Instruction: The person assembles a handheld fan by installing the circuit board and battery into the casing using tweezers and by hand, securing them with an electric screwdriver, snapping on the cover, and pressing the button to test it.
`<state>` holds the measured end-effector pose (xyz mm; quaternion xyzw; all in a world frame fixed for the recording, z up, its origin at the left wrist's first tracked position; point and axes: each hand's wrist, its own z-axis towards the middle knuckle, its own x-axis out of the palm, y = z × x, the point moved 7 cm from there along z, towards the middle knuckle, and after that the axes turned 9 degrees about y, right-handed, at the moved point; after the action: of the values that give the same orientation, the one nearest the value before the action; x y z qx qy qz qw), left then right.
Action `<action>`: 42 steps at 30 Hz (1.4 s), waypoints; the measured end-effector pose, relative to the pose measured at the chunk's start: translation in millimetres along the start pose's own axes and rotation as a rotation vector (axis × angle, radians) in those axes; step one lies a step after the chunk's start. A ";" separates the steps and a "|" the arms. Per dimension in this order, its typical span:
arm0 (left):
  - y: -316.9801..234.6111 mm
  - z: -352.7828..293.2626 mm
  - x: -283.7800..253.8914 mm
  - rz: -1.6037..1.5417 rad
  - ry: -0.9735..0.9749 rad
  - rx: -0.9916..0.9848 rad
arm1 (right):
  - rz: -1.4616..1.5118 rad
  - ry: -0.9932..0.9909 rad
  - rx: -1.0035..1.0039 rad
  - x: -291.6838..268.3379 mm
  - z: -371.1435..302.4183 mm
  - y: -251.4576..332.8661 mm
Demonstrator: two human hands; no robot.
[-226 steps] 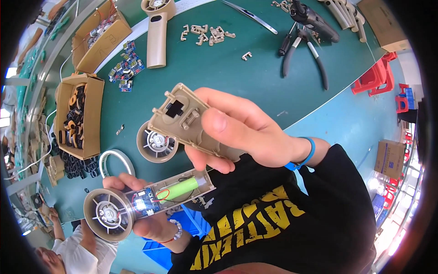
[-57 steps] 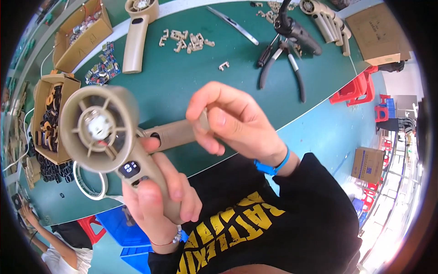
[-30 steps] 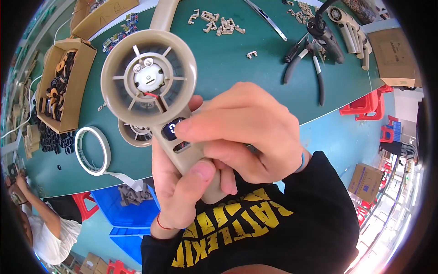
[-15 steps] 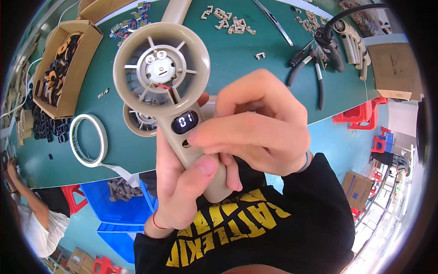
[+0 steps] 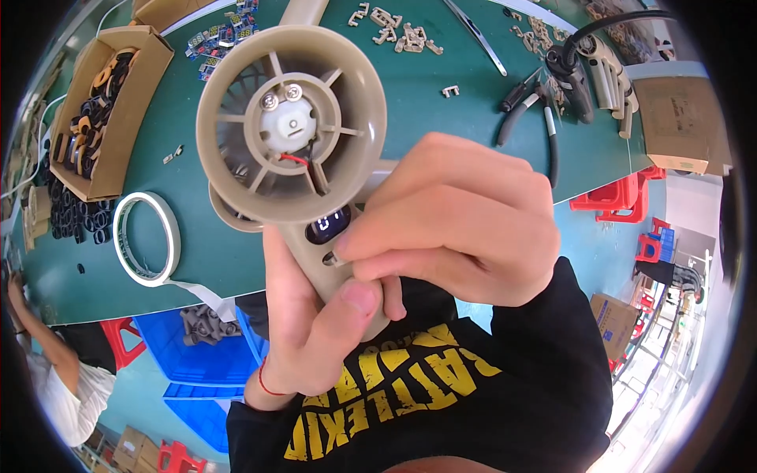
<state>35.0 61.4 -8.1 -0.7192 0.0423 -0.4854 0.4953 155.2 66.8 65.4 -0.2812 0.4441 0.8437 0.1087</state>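
A beige handheld fan (image 5: pixel 371 118) is tilted up in front of me, its round head showing a white motor hub with a red and a black wire. My left hand (image 5: pixel 315 323) is wrapped around the handle, thumb across its front. On the handle a small dark display (image 5: pixel 327 225) shows lit digits, partly covered by the head's rim. Below it is a small opening (image 5: pixel 329 258). My right hand (image 5: pixel 465 221) is closed in a pinch at that opening; a tiny light piece seems to lie at the fingertips, too small to name. Another beige fan (image 5: pixel 230 214) lies behind, mostly hidden.
On the green table (image 5: pixel 213 173) are a tape roll (image 5: pixel 175 244), a carton (image 5: pixel 154 94) of ring parts, circuit boards (image 5: pixel 217 39), beige clips (image 5: pixel 410 38), tweezers (image 5: pixel 477 35) and pliers (image 5: pixel 552 134). A blue bin (image 5: pixel 158 347) stands below the edge. Another person's arm (image 5: pixel 47 339) is far left.
The fan has tipped and moved nearer, so its head looks larger and its rim covers part of the display. My right fingertips have shifted slightly down and right, beside the opening.
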 end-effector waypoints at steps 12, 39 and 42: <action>3.9 -6.4 -6.5 -0.055 -0.066 0.020 | 0.184 -0.084 -0.051 14.1 -2.1 -16.4; -1.3 -1.6 -10.1 0.159 -0.179 0.022 | 0.401 -0.108 -0.012 23.9 -17.2 -25.1; -4.5 1.4 -7.6 0.209 -0.149 0.029 | 0.406 -0.132 -0.012 23.4 -18.1 -24.8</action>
<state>30.1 68.7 -9.7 -0.7378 0.0730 -0.3767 0.5553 153.7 65.0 26.8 -0.1308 0.4785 0.8675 -0.0361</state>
